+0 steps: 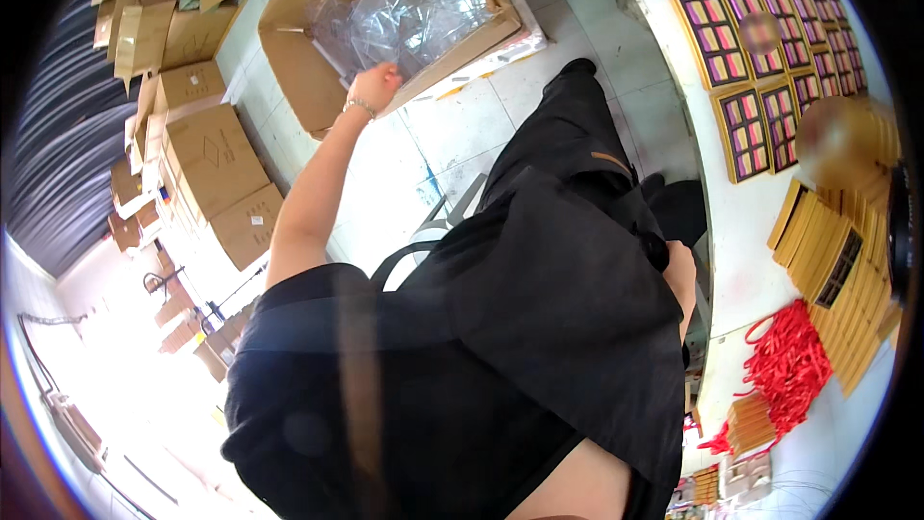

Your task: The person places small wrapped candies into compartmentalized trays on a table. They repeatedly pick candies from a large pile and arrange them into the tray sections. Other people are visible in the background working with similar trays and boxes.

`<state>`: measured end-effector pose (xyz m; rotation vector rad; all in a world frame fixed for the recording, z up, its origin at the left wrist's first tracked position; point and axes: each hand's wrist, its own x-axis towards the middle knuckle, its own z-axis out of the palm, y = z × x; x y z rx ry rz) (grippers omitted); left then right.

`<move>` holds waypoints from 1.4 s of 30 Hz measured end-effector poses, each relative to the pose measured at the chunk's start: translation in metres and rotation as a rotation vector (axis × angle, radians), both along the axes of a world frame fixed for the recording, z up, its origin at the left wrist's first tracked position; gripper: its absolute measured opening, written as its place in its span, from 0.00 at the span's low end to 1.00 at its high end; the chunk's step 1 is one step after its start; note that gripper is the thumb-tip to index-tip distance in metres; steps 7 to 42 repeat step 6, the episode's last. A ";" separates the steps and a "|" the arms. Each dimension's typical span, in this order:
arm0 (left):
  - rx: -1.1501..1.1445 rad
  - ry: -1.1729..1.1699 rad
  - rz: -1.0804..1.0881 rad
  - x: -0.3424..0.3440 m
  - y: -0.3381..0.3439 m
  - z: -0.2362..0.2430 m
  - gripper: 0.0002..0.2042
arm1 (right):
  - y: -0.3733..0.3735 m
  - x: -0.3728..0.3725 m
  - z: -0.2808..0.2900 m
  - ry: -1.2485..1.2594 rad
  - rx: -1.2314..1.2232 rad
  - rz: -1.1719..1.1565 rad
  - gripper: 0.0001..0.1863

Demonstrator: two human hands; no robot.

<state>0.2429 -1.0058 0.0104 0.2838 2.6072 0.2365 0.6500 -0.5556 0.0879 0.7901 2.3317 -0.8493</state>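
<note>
My left hand [375, 87] is stretched out to the near edge of a large cardboard box [289, 67], a bracelet on its wrist. Its fingers are curled in, and whatever they may hold is hidden. Just beyond the hand, crumpled clear plastic pieces [423, 14] fill part of the box. On the other side, my right hand [680, 274] rests low beside my black clothing [568, 270], close to the table's edge. Its fingers are hidden, so I cannot see whether it holds anything.
On the white table [664, 48] at right lie gold-rimmed boxes [739, 135] with pink and yellow pieces, stacked gold boxes [847, 289] and red ribbons [789, 356]. Brown cartons [217, 159] are piled at left. Pale floor tiles [462, 125] run between box and table.
</note>
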 end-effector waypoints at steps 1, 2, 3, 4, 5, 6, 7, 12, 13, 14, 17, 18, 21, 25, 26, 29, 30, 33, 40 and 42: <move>0.013 -0.008 0.052 0.014 -0.014 -0.007 0.18 | 0.002 0.003 -0.007 0.040 0.102 0.168 0.14; 0.041 -0.018 0.087 0.026 -0.019 -0.018 0.19 | 0.007 0.016 -0.027 -0.010 0.089 0.156 0.16; 0.063 -0.021 0.143 0.043 -0.031 -0.027 0.20 | 0.011 0.018 -0.035 0.015 0.073 0.160 0.17; 0.026 0.100 0.107 0.065 -0.043 -0.033 0.21 | 0.016 0.011 -0.043 0.053 0.048 0.183 0.17; -0.016 0.224 0.074 0.083 -0.053 -0.035 0.23 | 0.024 -0.002 -0.053 0.095 0.024 0.210 0.17; -0.021 0.171 -0.136 0.039 -0.001 -0.067 0.27 | 0.033 0.027 -0.061 -0.214 -0.031 0.096 0.27; -0.021 0.171 -0.136 0.039 -0.001 -0.067 0.27 | 0.033 0.027 -0.061 -0.214 -0.031 0.096 0.27; -0.021 0.171 -0.136 0.039 -0.001 -0.067 0.27 | 0.033 0.027 -0.061 -0.214 -0.031 0.096 0.27; -0.021 0.171 -0.136 0.039 -0.001 -0.067 0.27 | 0.033 0.027 -0.061 -0.214 -0.031 0.096 0.27; -0.021 0.171 -0.136 0.039 -0.001 -0.067 0.27 | 0.033 0.027 -0.061 -0.214 -0.031 0.096 0.27; -0.021 0.171 -0.136 0.039 -0.001 -0.067 0.27 | 0.033 0.027 -0.061 -0.214 -0.031 0.096 0.27; -0.021 0.171 -0.136 0.039 -0.001 -0.067 0.27 | 0.033 0.027 -0.061 -0.214 -0.031 0.096 0.27; -0.021 0.171 -0.136 0.039 -0.001 -0.067 0.27 | 0.033 0.027 -0.061 -0.214 -0.031 0.096 0.27; -0.021 0.171 -0.136 0.039 -0.001 -0.067 0.27 | 0.033 0.027 -0.061 -0.214 -0.031 0.096 0.27; -0.021 0.171 -0.136 0.039 -0.001 -0.067 0.27 | 0.033 0.027 -0.061 -0.214 -0.031 0.096 0.27; -0.021 0.171 -0.136 0.039 -0.001 -0.067 0.27 | 0.033 0.027 -0.061 -0.214 -0.031 0.096 0.27; -0.021 0.171 -0.136 0.039 -0.001 -0.067 0.27 | 0.033 0.027 -0.061 -0.214 -0.031 0.096 0.27; -0.021 0.171 -0.136 0.039 -0.001 -0.067 0.27 | 0.033 0.027 -0.061 -0.214 -0.031 0.096 0.27; -0.021 0.171 -0.136 0.039 -0.001 -0.067 0.27 | 0.033 0.027 -0.061 -0.214 -0.031 0.096 0.27; -0.021 0.171 -0.136 0.039 -0.001 -0.067 0.27 | 0.033 0.027 -0.061 -0.214 -0.031 0.096 0.27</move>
